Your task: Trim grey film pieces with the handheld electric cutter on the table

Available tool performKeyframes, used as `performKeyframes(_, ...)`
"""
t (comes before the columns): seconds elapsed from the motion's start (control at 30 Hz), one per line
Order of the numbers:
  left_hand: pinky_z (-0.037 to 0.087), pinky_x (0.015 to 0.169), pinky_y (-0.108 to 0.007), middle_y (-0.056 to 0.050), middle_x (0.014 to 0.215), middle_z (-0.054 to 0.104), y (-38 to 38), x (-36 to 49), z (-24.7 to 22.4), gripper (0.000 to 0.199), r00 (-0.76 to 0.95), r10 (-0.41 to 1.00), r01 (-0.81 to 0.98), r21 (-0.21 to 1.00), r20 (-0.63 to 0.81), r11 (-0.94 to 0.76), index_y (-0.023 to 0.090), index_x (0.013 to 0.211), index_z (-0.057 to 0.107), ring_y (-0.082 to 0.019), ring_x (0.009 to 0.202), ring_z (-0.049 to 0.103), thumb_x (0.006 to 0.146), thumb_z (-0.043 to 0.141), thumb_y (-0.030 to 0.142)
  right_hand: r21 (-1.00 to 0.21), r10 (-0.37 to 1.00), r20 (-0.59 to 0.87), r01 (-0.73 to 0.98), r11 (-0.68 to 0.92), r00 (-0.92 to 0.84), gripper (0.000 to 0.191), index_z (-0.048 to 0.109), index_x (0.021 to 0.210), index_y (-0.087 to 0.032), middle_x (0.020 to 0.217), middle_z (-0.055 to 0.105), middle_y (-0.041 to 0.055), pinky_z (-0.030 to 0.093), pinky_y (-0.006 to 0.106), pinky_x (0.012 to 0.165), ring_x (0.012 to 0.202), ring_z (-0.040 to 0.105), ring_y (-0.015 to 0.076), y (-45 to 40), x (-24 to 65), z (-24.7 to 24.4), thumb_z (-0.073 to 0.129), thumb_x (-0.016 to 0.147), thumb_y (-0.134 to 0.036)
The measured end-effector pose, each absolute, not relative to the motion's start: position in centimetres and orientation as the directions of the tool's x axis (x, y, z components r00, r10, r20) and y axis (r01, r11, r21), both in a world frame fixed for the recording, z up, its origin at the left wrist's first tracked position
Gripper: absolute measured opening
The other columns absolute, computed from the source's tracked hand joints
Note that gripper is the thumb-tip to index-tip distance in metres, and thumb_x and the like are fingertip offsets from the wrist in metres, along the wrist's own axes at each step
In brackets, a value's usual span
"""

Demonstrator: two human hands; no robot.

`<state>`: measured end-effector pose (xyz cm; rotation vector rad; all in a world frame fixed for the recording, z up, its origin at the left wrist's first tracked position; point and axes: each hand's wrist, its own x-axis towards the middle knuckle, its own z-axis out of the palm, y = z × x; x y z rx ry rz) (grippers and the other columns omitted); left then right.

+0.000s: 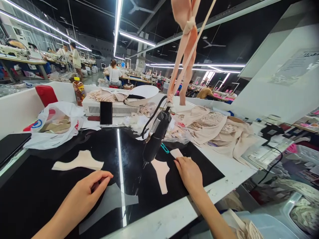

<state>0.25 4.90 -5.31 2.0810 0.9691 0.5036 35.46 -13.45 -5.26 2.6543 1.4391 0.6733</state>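
Note:
My left hand (pixel 91 191) is closed, thumb and forefinger tips together with nothing visible between them. It hovers over a translucent sheet (pixel 107 202) with a curved edge, lying on the black board (pixel 62 192). Beyond it rests a cream curved fabric piece (pixel 79 160). My right hand (pixel 190 174) has its fingers closed on a small pale fabric piece (pixel 176 153) near the board's right edge; the hand partly hides it. Between the hands lies a pink-cream cut piece (pixel 161 174). A black handheld tool (pixel 157 134) hangs above its upper end.
Peach fabric strips (pixel 185 49) suspend the tool. A teal clip-like thing (pixel 164 148) lies behind it. Heaped beige fabric (pixel 214 127) is at right, a plastic bag (pixel 56 124) at left. A phone (pixel 106 113) leans against a white box (pixel 117 108). People work at distant tables.

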Motion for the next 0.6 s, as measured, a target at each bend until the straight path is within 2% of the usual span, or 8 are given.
performKeyframes(0.13,0.042,0.051,-0.022,0.002,0.086,0.071,4.5,0.5,-4.9,0.044,0.643,0.766,0.464,0.798,-0.005,-0.384,0.03,0.108,0.07,-0.017,0.066,0.061,0.093,0.05,0.067,0.291,0.8,0.304,0.749,-0.595,0.517,0.016,0.068,0.097,-0.015,0.092,0.07,0.0025,0.06,0.036,0.079,0.084,0.07,0.0177,-13.0,35.6,-4.8,0.064,0.102,-0.03)
performKeyframes(0.3,0.04,0.05,-0.022,0.001,0.087,0.07,4.2,0.4,-4.5,0.043,0.653,0.757,0.439,0.819,-0.008,-0.369,0.029,0.108,0.07,-0.014,0.055,0.052,0.093,0.051,0.064,0.292,0.793,0.279,0.739,-0.607,0.542,0.016,0.068,0.098,-0.014,0.093,0.07,0.0028,0.06,0.036,0.08,0.083,0.07,0.0176,-12.8,35.6,-4.7,0.066,0.101,-0.029)
performKeyframes(0.6,0.042,0.049,-0.022,0.0,0.086,0.07,4.0,0.5,-3.8,0.044,0.662,0.749,0.443,0.818,-0.023,-0.367,0.028,0.107,0.071,-0.014,0.053,0.051,0.092,0.05,0.064,0.169,0.769,0.336,0.769,-0.617,0.544,0.015,0.068,0.104,-0.015,0.1,0.071,0.0039,0.06,0.039,0.083,0.089,0.07,0.019,-13.4,36.7,-5.7,0.065,0.102,-0.029)
